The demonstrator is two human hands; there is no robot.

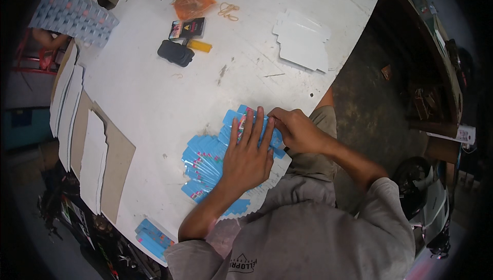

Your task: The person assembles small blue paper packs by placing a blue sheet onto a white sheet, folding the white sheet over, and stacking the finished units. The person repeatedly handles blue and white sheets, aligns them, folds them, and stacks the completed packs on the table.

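A flat blue printed carton (232, 119) lies near the table's front right edge. My left hand (242, 159) presses down on it, fingers stretched and slightly spread. At the carton's right edge, my right hand (300, 130) has its fingers curled in and pinched on that edge; the fingertips are partly hidden. Left of and beneath my left hand, several more blue cartons (203, 159) overlap in a fan. White flat card (275, 177) shows under my hands, near my lap.
White card blanks (303, 41) lie at the far right. Farther left are a black case (175, 53), a yellow lighter (200, 45), small packs (193, 28), an orange packet (193, 3) and rubber bands (228, 11). Stacked grey cartons (77, 15) stand by another person's arms. Long white boards (94, 162) line the left edge.
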